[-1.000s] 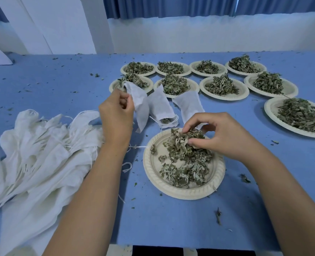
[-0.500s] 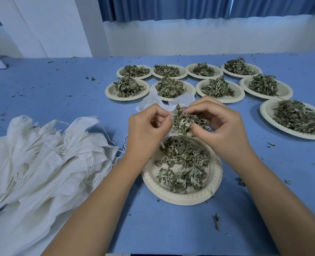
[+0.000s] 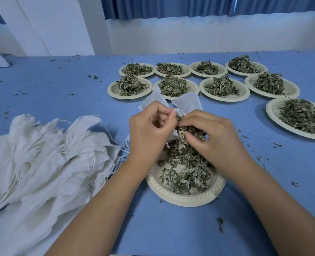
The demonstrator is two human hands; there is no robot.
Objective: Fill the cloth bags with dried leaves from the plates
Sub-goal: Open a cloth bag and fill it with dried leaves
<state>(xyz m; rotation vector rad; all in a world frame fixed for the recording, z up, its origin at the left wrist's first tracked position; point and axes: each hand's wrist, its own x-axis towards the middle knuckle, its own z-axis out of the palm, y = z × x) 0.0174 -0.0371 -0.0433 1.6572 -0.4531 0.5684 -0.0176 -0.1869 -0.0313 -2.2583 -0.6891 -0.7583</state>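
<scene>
Snugly, bag (image 3: 173,135) left grip (image 3: 150,133), leaves (image 3: 191,131) right grip (image 3: 215,139)

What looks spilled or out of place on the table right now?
Loose leaf crumbs are scattered across the blue table, many right of the near plate. Likely spill from handling; no plate looks tipped or damaged.

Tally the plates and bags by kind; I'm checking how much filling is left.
Plates of dried leaves: 10
Pile of cloth bags, too overlapped to count singly: 1
Loose cloth bags apart from it: 3
Total: 14
</scene>
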